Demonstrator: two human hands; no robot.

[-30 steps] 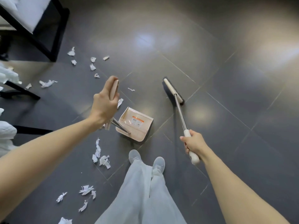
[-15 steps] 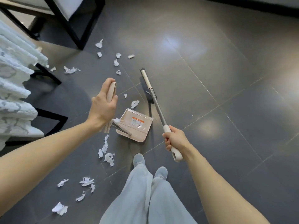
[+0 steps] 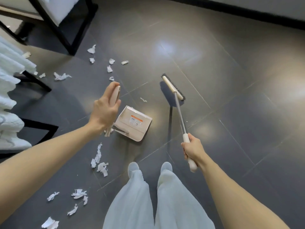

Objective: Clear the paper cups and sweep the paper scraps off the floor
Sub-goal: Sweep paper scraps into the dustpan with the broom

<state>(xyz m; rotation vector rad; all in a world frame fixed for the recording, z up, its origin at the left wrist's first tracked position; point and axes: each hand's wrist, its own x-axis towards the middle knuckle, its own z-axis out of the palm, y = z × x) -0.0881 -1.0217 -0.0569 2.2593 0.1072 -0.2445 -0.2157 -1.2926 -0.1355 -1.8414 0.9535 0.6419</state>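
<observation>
The left hand (image 3: 105, 111) is closed round the top of the upright handle of one beige plastic dustpan (image 3: 133, 124), which sits on the glossy dark tile floor (image 3: 214, 80) at the centre of the frame. The right hand (image 3: 193, 149) is wrapped round the white grip of one broom (image 3: 172, 87), which has a metal shaft and a cream head edged with dark bristles, right of centre. Well over a dozen crumpled white paper scraps (image 3: 102, 168) lie scattered across the left half of the frame.
</observation>
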